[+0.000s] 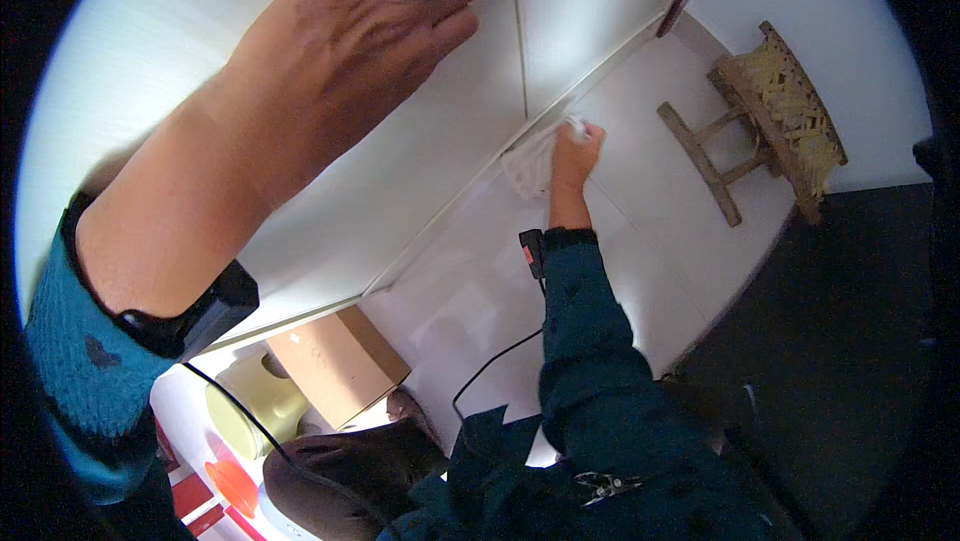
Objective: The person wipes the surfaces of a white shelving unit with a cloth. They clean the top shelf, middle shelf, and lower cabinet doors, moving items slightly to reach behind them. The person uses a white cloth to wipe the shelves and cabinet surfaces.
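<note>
My right hand (576, 156) is closed on a bunched white cloth (529, 166). The cloth lies low against the bottom edge of a large white panel (420, 143), where the panel meets the pale tiled floor (480, 256). Higher up and nearer the camera, my left hand (367, 16) is spread in front of the panel with nothing seen in it. Whether its palm touches the surface cannot be made out, and some fingertips run past the top of the picture. A thin vertical seam divides the panel to the right of that hand.
A low wooden stool (780, 113) with a woven seat lies tipped by the wall at right. A cardboard box (337, 365), a pale yellow-green plastic container (259, 398) and an orange-red dish (231, 488) are at lower left. Black cables (491, 357) run from devices at both wrists.
</note>
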The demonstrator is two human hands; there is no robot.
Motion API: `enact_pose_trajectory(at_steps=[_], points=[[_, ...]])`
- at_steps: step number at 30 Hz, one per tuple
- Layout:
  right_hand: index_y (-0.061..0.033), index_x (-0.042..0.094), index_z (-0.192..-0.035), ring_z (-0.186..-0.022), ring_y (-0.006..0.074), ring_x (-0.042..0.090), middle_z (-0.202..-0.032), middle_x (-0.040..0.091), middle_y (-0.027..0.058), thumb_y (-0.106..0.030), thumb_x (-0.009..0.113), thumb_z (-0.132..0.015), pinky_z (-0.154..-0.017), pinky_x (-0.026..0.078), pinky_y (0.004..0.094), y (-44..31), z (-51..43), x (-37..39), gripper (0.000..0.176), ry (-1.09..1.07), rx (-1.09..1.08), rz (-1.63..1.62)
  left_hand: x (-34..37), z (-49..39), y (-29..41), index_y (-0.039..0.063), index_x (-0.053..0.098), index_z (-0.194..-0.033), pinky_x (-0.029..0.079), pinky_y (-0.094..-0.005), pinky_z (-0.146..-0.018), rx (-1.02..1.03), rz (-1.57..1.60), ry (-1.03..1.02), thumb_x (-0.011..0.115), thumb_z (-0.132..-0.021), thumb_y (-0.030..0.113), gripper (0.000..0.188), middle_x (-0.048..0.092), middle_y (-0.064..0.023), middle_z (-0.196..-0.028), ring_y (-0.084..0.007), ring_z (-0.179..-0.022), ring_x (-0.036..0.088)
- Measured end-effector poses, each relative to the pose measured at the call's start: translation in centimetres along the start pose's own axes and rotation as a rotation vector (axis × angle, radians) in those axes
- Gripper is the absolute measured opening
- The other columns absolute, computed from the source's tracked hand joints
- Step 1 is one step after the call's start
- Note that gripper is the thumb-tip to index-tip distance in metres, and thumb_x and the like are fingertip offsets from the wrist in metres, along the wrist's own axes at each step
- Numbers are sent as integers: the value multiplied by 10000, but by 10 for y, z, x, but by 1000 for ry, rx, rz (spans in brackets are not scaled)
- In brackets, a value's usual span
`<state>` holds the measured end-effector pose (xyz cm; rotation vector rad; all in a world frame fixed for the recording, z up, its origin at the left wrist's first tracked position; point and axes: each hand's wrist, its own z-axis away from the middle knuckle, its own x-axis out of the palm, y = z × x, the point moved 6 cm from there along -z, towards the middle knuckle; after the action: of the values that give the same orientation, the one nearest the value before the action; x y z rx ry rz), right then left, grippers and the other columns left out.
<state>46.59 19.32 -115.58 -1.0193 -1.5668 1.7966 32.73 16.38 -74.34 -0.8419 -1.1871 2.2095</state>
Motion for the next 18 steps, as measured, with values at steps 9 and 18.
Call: enact_pose_trajectory(at_steps=[9,18], points=[[11,631,-1033,-916,313,658,-1001,684,182,-291,765,-789,-822,506,401,-25,-149,23,411,-93,-157,189,9,-12,-2,125,625,-1212,192,-408,-1210,-70,69,108,645,-883,257,354,444,-61,-1471,-252,-1403,293],[-56,574,-1158,-1033,389,632,-1113,664,212,-226,722,-824,-855,501,463,-43,-1,31,403,-275,-198,346,10,-5,-5,32,626,-1081,278,-380,-1198,-229,398,449,648,-794,88,293,457,-41,-1485,-221,-1390,356]])
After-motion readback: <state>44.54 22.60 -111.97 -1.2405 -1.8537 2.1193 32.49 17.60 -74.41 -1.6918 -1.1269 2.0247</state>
